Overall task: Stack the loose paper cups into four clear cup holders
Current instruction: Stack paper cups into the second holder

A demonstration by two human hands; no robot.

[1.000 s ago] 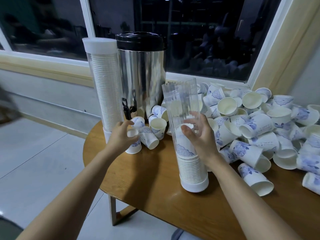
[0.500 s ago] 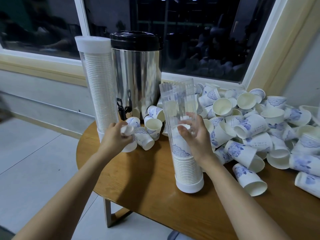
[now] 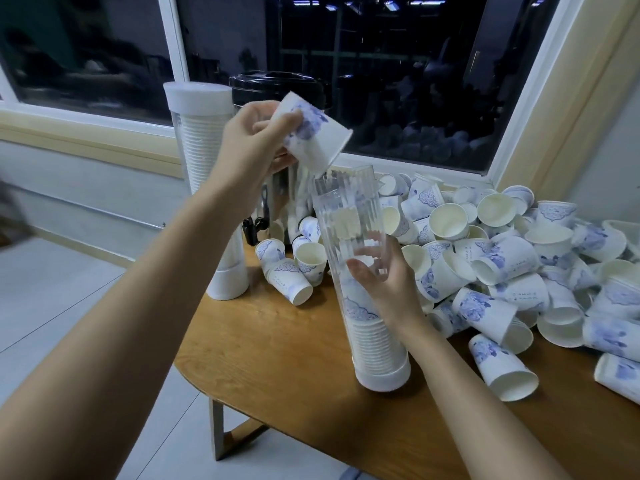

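The left hand (image 3: 252, 143) has raised a cup (image 3: 311, 133) from the surface (image 3: 277, 358) to the holder (image 3: 346, 209) top, its grip pinching the cup. The right hand (image 3: 384, 282) has its grip round the holder. Insertion looks next.

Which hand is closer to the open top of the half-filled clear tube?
Left. The left hand holds a paper cup tilted just above the open top of the clear tube; the right hand holds the tube lower down, around its middle.
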